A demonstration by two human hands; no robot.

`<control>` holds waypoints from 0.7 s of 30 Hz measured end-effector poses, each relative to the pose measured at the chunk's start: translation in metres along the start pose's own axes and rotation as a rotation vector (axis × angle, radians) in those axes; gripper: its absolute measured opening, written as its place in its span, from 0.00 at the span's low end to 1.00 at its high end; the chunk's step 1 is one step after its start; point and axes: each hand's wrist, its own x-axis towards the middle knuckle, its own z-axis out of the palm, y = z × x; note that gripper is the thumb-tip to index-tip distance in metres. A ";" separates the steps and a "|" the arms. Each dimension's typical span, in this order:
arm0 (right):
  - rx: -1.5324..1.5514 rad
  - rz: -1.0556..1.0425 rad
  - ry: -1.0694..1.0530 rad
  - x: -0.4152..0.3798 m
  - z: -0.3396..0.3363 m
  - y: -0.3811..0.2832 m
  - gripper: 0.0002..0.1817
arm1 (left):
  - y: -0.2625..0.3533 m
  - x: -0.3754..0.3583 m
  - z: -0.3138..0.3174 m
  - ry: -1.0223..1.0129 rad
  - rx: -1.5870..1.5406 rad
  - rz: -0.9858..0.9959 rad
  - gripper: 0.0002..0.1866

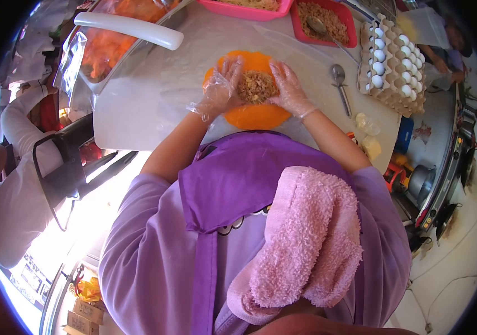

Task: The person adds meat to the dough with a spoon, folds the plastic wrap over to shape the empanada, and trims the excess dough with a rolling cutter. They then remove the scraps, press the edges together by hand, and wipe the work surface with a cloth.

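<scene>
Both gloved hands, left (223,89) and right (289,89), cupped crumbly brown filling mound (257,86) on soft orange round sheet (255,114), upper centre; grips half-curled, pressing sides; loose, fragile stuff.

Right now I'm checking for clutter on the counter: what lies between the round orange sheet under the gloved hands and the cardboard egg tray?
In the head view, a metal spoon-like utensil lies on the pale counter between the round orange sheet and the cardboard egg tray; otherwise bare.
</scene>
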 end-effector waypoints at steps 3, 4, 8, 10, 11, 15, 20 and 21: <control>0.022 0.010 -0.038 -0.003 -0.020 -0.009 0.56 | 0.005 0.002 -0.021 -0.039 -0.096 -0.062 0.64; 0.156 0.006 -0.085 -0.004 -0.025 -0.001 0.53 | 0.000 -0.002 -0.021 -0.038 -0.095 -0.063 0.64; 1.016 0.182 -0.227 -0.010 -0.040 0.001 0.41 | 0.003 -0.010 -0.032 0.090 -0.957 -0.198 0.54; 1.145 0.201 -0.156 -0.010 -0.035 -0.004 0.34 | 0.009 -0.011 -0.046 0.108 -1.512 -0.343 0.49; 1.269 0.224 -0.081 -0.009 -0.033 -0.007 0.28 | 0.009 -0.012 -0.050 0.071 -1.850 -0.388 0.45; 0.920 0.251 -0.038 -0.002 -0.043 -0.030 0.18 | 0.015 -0.015 -0.054 0.031 -2.192 -0.471 0.38; 0.463 0.112 -0.155 -0.002 -0.047 -0.037 0.12 | 0.026 -0.019 -0.048 0.162 -1.780 -0.521 0.32; 0.459 0.110 -0.148 0.000 -0.043 -0.027 0.12 | 0.030 -0.020 -0.050 0.207 -1.632 -0.578 0.30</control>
